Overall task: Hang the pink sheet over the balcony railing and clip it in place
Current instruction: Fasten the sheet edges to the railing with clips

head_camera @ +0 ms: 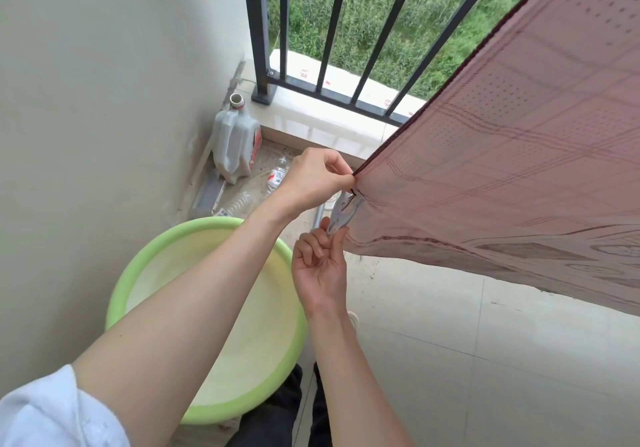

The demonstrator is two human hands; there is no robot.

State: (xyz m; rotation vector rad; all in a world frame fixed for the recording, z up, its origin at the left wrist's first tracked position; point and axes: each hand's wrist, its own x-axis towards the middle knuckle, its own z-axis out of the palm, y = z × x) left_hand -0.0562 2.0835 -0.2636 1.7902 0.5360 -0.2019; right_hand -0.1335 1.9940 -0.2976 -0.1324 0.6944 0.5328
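left hand (313, 176): pinches dark hem of pink checked cotton sheet (502, 155) right of lime-green plastic basin (204, 238) | right hand (320, 263): squeezes pale metal clip (341, 212) at that corner | advice: keep hem taut, seat jaws fully over fabric.

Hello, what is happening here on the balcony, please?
A person is fixing a pink sheet that hangs by the balcony railing. The left hand pinches the sheet's corner, and the right hand grips a pale clip whose other end is at that corner. A green basin stands on the floor below.
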